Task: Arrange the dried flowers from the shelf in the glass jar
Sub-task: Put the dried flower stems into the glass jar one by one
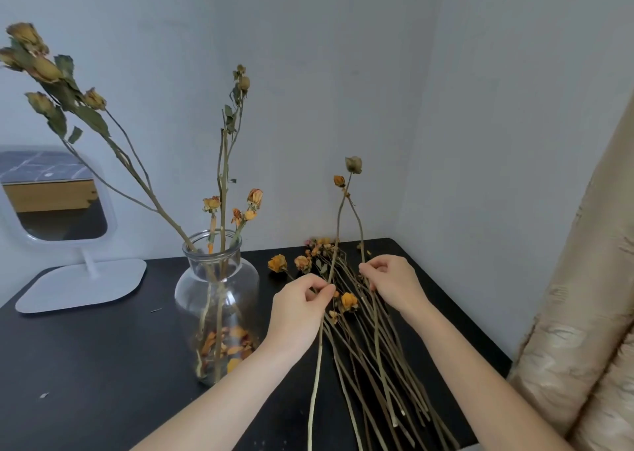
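Observation:
A clear glass jar (216,299) stands on the black shelf top (85,365) with several dried flower stems in it and loose petals at its bottom. To its right lies a pile of dried flowers (370,354), stems toward me. My left hand (302,308) pinches one long stem (338,220) and holds it upright, its yellow bud at the top. My right hand (391,282) grips a second upright stem (358,231) topped by a pale bud. The two stems cross near their tops.
A white mirror on a flat stand (58,210) sits at the back left of the shelf. Grey walls close the back and right. A beige patterned curtain (583,313) hangs at the right edge. Small crumbs lie on the surface.

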